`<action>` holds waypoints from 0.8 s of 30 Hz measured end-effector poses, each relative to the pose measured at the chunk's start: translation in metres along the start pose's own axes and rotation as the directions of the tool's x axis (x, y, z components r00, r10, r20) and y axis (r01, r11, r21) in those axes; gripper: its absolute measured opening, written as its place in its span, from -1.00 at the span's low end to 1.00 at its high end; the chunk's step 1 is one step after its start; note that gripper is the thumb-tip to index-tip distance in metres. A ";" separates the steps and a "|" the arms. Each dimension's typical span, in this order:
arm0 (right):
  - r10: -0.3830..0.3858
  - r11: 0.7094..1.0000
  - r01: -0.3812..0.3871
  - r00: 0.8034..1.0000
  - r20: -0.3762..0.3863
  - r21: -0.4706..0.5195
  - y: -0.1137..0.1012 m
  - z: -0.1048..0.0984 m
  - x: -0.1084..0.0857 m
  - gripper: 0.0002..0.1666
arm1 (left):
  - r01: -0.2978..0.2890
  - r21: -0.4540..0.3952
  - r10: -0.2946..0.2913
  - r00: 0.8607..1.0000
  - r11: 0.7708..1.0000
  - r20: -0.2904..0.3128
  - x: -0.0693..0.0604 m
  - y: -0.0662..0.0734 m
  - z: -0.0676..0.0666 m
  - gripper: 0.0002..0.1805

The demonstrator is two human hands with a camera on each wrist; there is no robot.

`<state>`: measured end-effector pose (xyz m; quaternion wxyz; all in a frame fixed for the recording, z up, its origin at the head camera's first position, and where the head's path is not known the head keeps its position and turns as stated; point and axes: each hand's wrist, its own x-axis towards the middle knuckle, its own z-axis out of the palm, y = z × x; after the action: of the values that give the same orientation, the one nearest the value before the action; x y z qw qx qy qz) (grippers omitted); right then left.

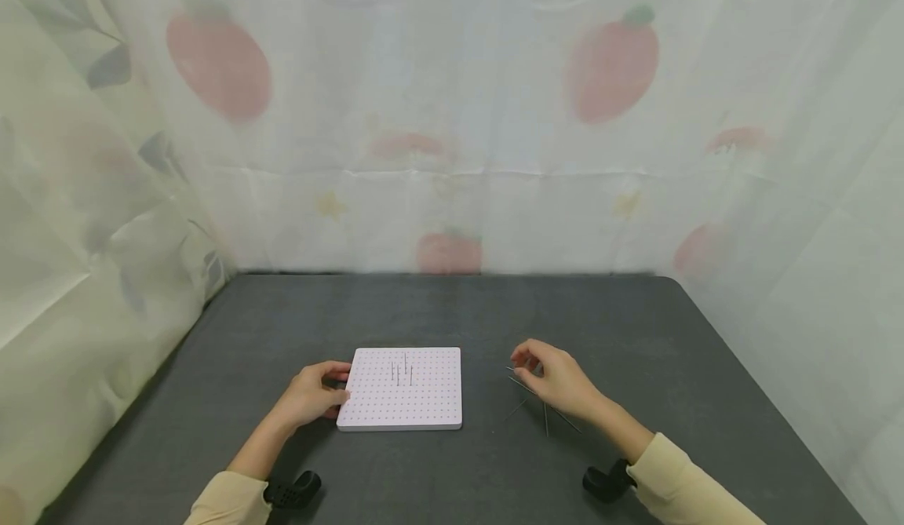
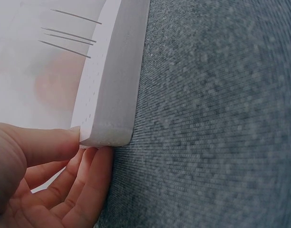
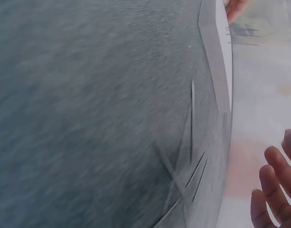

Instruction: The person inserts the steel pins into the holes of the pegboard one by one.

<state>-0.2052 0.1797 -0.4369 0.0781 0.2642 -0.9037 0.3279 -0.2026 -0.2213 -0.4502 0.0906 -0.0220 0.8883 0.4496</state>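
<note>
Head view, left hand (image 1: 308, 393): bare, grips the left edge of a white, flat, rectangular board (image 1: 399, 419) with rounded corners and rows of small holes; the left wrist view shows the thumb at the top edge and the fingers curled against the side and below it.
Board's place: flat on the dark grey, cloth-like tabletop (image 1: 395, 305).
Board's handling: probably light and stiff, perhaps plastic, and likely to slide if knocked; the thick side edge is the sound place to hold it, clear of the holes.
Thin, dark, metal-looking upright rods (image 2: 64, 49): four, standing in the board near its middle.
Upright rods' handling: rigid but slender, so a sideways push might tilt or bend one; a pinch near the top seems best.
Thin, straight, metal-looking loose rods (image 3: 192, 123): several, lying at crossed angles to the right of the board, a little apart from its edge.
Loose rods' handling: likely very light, hard and slick, apt to roll; a fingertip pinch close to one end should suit.
Right hand (image 1: 554, 380): bare, right of the board and over the loose rods; fingers loosely bent, nothing seen between them in the right wrist view; whether a fingertip touches a rod, cannot tell.
</note>
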 end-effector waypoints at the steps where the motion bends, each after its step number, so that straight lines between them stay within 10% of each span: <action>1: 0.001 1.000 -0.001 1.000 0.001 0.002 0.002 -0.001 -0.003 -0.82 | 0.000 0.002 0.000 1.000 1.000 0.000 0.000 0.000 0.000 -0.42; 24: 0.098 0.994 -0.093 0.992 0.074 -0.062 0.027 -0.014 -0.048 -0.79 | 0.002 0.007 -0.002 1.000 1.000 -0.001 0.000 0.001 0.000 -0.42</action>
<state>-0.1792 0.2265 -0.4565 0.0349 0.2306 -0.9269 0.2942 -0.2025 -0.2208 -0.4497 0.0909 -0.0229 0.8900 0.4462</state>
